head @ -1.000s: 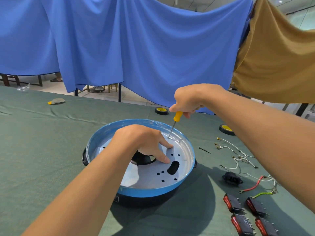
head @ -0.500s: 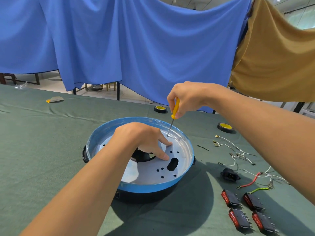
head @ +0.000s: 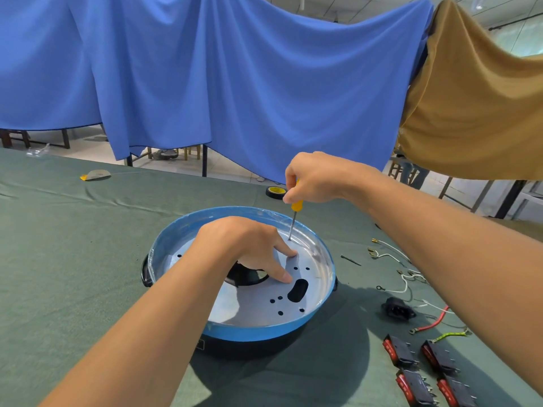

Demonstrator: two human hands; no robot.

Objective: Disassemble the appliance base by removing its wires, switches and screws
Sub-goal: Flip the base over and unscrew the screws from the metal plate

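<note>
The round appliance base (head: pixel 264 330) has a blue-wrapped rim, a shiny metal inner plate with several holes, and a black body underneath. My left hand (head: pixel 246 248) presses flat on the metal plate, fingers spread near the centre opening. My right hand (head: pixel 314 177) grips a yellow-handled screwdriver (head: pixel 294 217) almost upright, its tip set on a screw at the plate's far side, just beyond my left index finger. Removed parts lie to the right: several black-and-red rocker switches (head: pixel 423 371), white wires (head: pixel 393 268), a red wire (head: pixel 432 323) and a black power socket (head: pixel 398 309).
A green cloth (head: pixel 73 259) covers the table. A yellow-and-black tape roll (head: pixel 276 191) sits behind the base and a flat grey-and-yellow item (head: pixel 95 174) lies far left. Blue and brown sheets hang beyond the table's far edge.
My right hand has shifted its grip higher on the screwdriver and brought the shaft more upright, with the tip staying at the same screw. My left hand stays pressed on the plate.
</note>
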